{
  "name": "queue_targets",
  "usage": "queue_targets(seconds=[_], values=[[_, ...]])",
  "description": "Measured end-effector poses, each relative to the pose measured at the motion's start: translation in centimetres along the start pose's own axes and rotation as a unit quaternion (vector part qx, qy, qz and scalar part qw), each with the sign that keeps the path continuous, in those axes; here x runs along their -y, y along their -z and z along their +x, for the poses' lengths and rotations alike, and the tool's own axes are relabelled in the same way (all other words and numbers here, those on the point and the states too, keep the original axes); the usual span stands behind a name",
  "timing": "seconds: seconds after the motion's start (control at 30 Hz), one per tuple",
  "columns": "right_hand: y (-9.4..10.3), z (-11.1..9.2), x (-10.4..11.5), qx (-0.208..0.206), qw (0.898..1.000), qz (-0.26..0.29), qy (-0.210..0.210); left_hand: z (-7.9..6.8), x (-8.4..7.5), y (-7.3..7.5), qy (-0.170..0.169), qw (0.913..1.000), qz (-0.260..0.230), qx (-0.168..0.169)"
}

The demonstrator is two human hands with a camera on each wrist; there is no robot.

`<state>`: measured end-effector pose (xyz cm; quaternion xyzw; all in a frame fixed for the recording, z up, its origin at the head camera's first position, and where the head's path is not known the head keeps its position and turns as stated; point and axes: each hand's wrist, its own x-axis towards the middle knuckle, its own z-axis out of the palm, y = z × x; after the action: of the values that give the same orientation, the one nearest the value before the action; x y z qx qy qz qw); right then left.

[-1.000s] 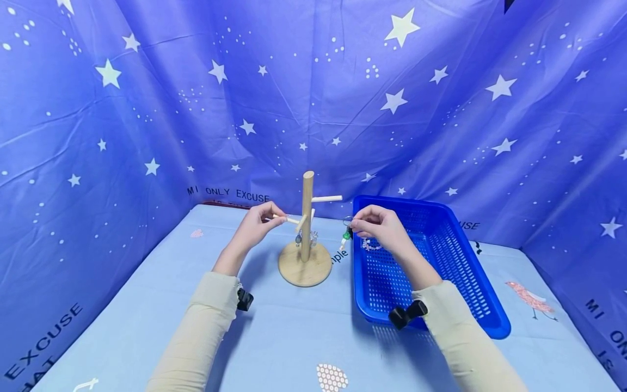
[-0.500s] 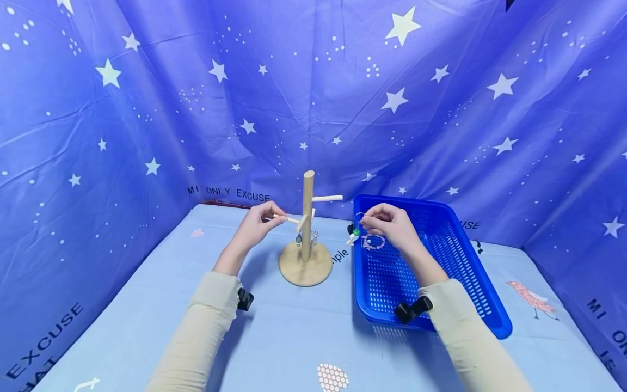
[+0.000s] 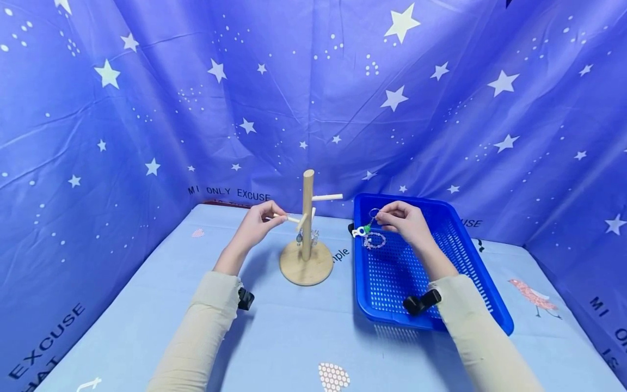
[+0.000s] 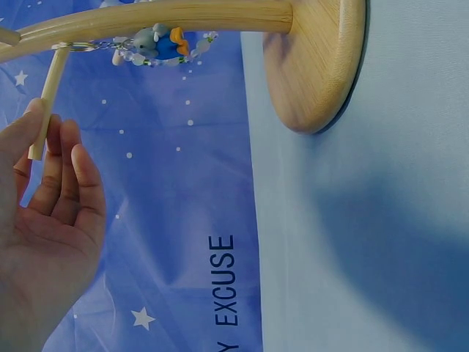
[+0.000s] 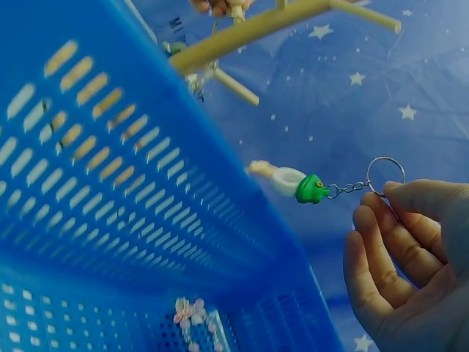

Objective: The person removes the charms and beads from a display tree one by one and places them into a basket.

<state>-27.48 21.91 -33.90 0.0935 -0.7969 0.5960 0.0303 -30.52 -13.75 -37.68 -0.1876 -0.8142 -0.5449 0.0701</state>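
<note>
In the head view a wooden stand with side pegs (image 3: 307, 218) rises from its round base. My left hand (image 3: 259, 224) pinches one peg (image 4: 53, 77) of it between thumb and fingers. A keychain with a grey and blue figure (image 4: 163, 44) hangs near the root of that peg, beside a clear bead bracelet (image 4: 139, 60). Over the left part of the blue basket (image 3: 360, 283), my right hand (image 3: 405, 223) pinches the metal ring (image 5: 385, 160) of a keychain with a green-headed, white figure (image 5: 311, 189). The figure dangles clear of the fingers on a short chain.
A pink bead bracelet (image 5: 192, 314) lies inside the basket, which stands just right of the stand. Light blue cloth (image 3: 274, 337) covers the table. Starry blue curtains (image 3: 313, 81) close off the back and sides. Each wrist carries a black camera mount (image 3: 246, 299).
My right hand has moved right, away from the stand and over the basket, with the green-headed keychain swinging out to the left. My left hand stays on the peg.
</note>
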Motion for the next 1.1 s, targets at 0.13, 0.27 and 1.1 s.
queue_targets(seconds=[0.13, 0.27, 1.1], values=[[0.7, 0.1, -0.8, -0.006, 1.0, -0.004, -0.01, 0.0, 0.0, 0.1, 0.001, 1.0, 0.003, -0.001], [1.5, 0.2, -1.8, -0.012, 1.0, -0.008, -0.027, 0.0, 0.0, 0.1, 0.0, 1.0, 0.002, -0.002], [4.2, 1.0, -5.2, -0.012, 0.992, -0.076, -0.102, 0.0, 0.0, 0.1, 0.003, 1.0, -0.001, -0.002]])
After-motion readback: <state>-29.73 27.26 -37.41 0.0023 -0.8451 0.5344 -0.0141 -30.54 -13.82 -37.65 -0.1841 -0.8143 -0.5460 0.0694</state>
